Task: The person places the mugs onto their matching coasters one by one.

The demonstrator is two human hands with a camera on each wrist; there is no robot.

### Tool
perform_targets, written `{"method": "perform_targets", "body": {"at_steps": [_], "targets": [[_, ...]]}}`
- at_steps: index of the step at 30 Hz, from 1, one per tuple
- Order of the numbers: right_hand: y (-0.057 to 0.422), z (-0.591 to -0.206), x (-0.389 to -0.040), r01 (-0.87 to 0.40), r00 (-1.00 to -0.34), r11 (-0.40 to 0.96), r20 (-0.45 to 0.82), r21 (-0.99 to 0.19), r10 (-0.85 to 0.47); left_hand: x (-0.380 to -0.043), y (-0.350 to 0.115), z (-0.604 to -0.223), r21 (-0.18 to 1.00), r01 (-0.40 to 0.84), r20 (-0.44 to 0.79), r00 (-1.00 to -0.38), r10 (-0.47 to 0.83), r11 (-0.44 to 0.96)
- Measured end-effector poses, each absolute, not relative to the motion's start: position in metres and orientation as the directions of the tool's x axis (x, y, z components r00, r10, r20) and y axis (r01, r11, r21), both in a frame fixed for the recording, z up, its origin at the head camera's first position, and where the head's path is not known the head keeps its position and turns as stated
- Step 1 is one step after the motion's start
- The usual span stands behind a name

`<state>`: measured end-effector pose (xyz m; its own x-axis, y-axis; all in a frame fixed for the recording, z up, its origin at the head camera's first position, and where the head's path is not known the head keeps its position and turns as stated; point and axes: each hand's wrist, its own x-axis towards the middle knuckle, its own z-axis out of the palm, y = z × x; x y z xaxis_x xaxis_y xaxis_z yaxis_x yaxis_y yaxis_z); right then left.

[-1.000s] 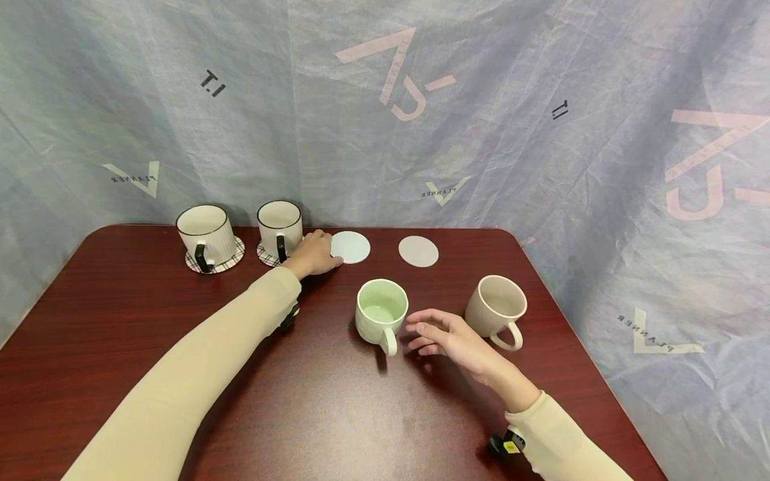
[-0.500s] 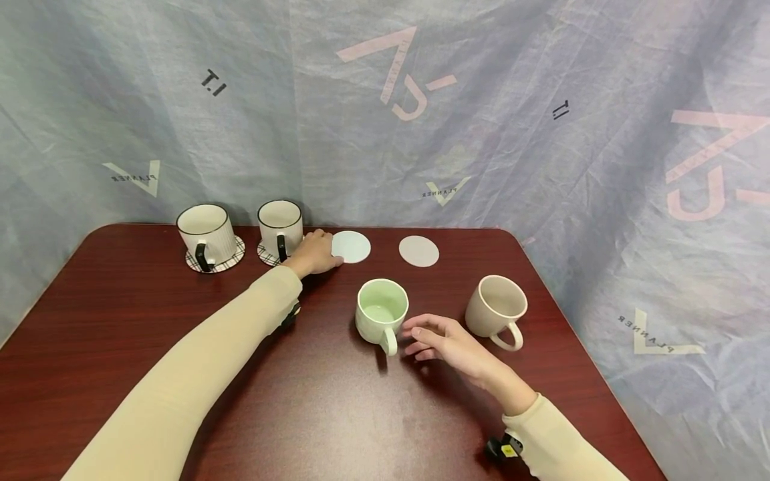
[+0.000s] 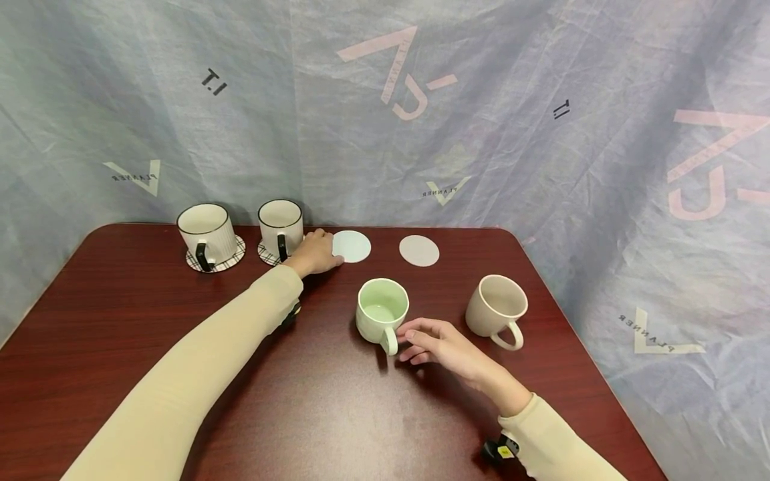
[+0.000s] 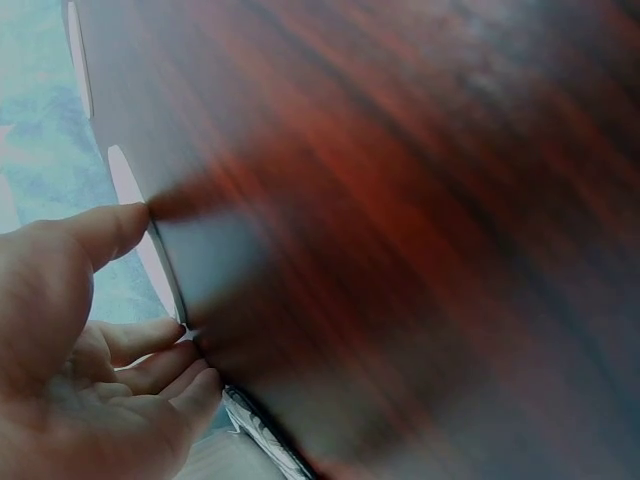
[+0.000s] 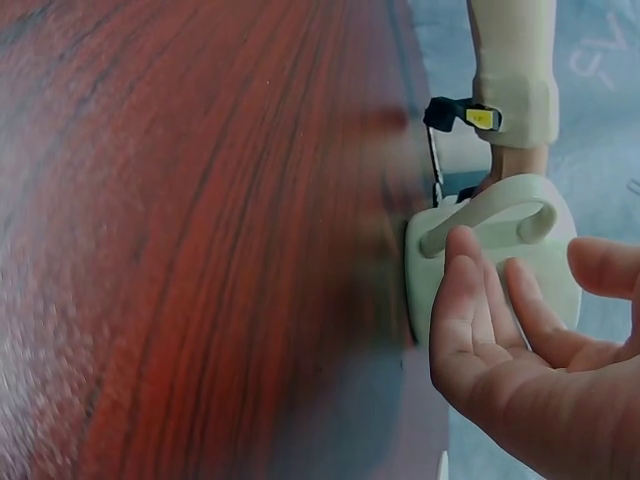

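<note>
In the head view my left hand (image 3: 315,254) lies at the left edge of a pale blue round coaster (image 3: 352,246). Seen from the left wrist, the thumb and fingertips meet the table along the edge of that coaster (image 4: 146,240). My right hand (image 3: 442,347) is beside the light green mug (image 3: 381,314), fingers loosely curved near its handle; the right wrist view shows them in front of the mug (image 5: 550,285). Whether they touch it I cannot tell. Beyond the right hand stands an upright beige mug (image 3: 494,310).
Two white ribbed mugs with black rims and handles, a left one (image 3: 207,234) and a right one (image 3: 280,227), stand on checked coasters at the back left. A pinkish-grey coaster (image 3: 419,251) lies right of the blue one. A printed curtain (image 3: 373,120) hangs behind the dark red table (image 3: 337,414).
My right hand has moved slightly left and toward me, closer to the light green mug's handle. The left hand, mugs and coasters have stayed in place.
</note>
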<state>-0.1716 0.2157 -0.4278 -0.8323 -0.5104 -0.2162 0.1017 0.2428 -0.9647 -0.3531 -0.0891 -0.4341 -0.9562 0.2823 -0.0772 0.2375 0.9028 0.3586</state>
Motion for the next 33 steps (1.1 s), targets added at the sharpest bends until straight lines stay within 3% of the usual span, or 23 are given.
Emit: {"method": "perform_targets", "body": {"at_steps": [33], "targets": [[0.201, -0.430, -0.167, 0.185, -0.821, 0.146, -0.234, -0.972, -0.521, -0.356, -0.091, -0.438, 0.355, 0.256, -0.068, -0.952, 0.298, 0.899]]}}
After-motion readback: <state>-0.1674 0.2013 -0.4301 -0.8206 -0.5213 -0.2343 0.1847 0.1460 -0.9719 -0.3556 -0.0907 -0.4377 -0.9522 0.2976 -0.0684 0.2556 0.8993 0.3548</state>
